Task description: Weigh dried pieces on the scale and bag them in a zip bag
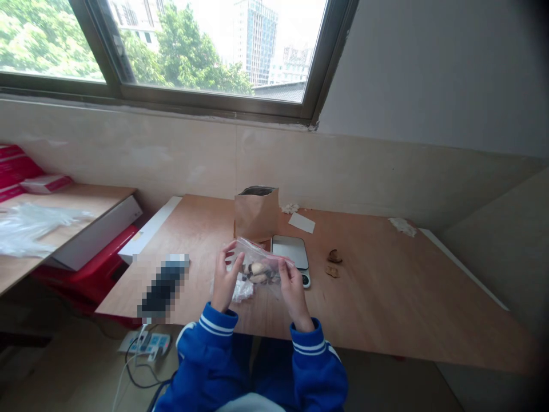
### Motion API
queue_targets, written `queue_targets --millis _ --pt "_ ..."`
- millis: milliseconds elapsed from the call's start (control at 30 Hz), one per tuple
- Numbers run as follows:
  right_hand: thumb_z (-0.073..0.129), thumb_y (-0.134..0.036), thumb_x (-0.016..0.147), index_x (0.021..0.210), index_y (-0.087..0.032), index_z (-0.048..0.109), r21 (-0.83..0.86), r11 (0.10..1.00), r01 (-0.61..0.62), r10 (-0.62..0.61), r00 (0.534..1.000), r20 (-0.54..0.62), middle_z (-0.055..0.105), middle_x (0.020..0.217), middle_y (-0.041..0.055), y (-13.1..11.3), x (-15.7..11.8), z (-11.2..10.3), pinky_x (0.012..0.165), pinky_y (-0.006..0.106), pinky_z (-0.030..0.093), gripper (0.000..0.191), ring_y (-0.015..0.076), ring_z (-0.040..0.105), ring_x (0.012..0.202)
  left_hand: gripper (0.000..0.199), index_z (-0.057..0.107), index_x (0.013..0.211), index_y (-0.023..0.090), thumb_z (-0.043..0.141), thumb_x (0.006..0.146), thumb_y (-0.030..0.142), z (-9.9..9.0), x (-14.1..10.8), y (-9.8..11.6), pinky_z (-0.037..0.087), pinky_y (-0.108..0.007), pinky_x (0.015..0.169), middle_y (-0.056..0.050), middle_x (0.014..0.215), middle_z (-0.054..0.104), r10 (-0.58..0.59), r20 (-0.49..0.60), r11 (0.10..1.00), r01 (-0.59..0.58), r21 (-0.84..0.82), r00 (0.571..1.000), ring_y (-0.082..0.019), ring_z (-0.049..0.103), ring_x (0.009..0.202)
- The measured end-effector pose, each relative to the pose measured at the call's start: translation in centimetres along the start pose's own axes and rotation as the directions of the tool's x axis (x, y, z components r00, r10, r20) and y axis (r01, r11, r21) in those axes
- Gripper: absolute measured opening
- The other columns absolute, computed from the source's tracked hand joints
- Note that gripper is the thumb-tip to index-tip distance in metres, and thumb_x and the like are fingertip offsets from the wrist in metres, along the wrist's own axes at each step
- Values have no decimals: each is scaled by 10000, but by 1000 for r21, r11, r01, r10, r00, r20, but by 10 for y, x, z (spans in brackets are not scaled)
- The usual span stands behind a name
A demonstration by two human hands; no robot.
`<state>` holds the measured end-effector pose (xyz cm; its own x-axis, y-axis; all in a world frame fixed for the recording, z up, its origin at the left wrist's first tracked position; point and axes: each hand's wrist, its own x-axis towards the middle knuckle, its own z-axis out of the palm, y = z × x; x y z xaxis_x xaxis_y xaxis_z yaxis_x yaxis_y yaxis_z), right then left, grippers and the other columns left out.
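A clear zip-top bag (pixel 259 269) with a reddish seal strip is held up above the table's front part. Inside it lie several pale and dark pieces that look dried; I cannot tell exactly what they are. My left hand (pixel 223 280) grips the bag's left end between thumb and fingers. At the other end, my right hand (pixel 293 289) pinches the top edge by the seal. Behind the bag, partly covered by it, is a kitchen scale (pixel 290 252) with a square metal top. Some crumpled clear plastic (pixel 243 290) rests on the table below my left hand.
An open brown paper bag (pixel 257 212) stands at the back of the wooden table (pixel 386 292). A white card (pixel 302 222) and two brown pieces (pixel 333 263) lie right of centre. A blurred dark device (pixel 163 289) is at left, above a power strip (pixel 150 343) on the floor.
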<state>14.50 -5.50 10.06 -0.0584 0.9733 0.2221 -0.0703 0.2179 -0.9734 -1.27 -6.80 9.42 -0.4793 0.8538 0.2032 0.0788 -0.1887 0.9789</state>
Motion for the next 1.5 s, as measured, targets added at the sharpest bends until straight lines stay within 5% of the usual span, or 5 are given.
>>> queue_targets --millis 367,700,933,1200,1500 --pt "419 -604 911 838 -197 662 -172 984 45 -74 983 -167 691 882 68 18 11 -13 803 328 492 479 196 634 824 443 683 810 138 604 803 573 9 27 -23 466 -273 719 -45 784 692 -112 206 965 156 -210 972 -184 627 781" --pt "321 -650 914 750 -217 495 -151 987 -60 -31 843 -536 540 607 -10 25 6 6 570 275 442 495 144 513 520 423 544 783 210 466 877 615 35 6 -20 305 -216 444 88 422 408 -49 -73 997 45 -54 996 -93 389 380" --pt "392 -639 901 839 -178 619 -175 984 -34 -54 879 -474 464 484 -49 17 0 -1 500 265 378 518 139 443 443 462 557 765 198 491 843 648 23 9 -13 270 -207 404 91 422 368 -68 5 996 68 -62 998 -85 356 368" --pt "556 -615 829 786 -161 610 -60 998 -28 -12 815 -579 632 593 14 23 11 -9 574 273 445 460 157 571 537 382 670 845 141 673 775 517 17 6 -16 421 -208 574 -3 680 621 -99 124 975 121 -185 987 -111 533 608" --pt "478 -639 857 942 -148 640 -57 995 -87 58 917 -395 738 894 131 9 6 -25 467 282 481 524 180 632 512 340 685 875 150 677 781 477 12 8 -9 484 -245 629 -15 707 660 -135 106 966 155 -209 985 -141 600 644"
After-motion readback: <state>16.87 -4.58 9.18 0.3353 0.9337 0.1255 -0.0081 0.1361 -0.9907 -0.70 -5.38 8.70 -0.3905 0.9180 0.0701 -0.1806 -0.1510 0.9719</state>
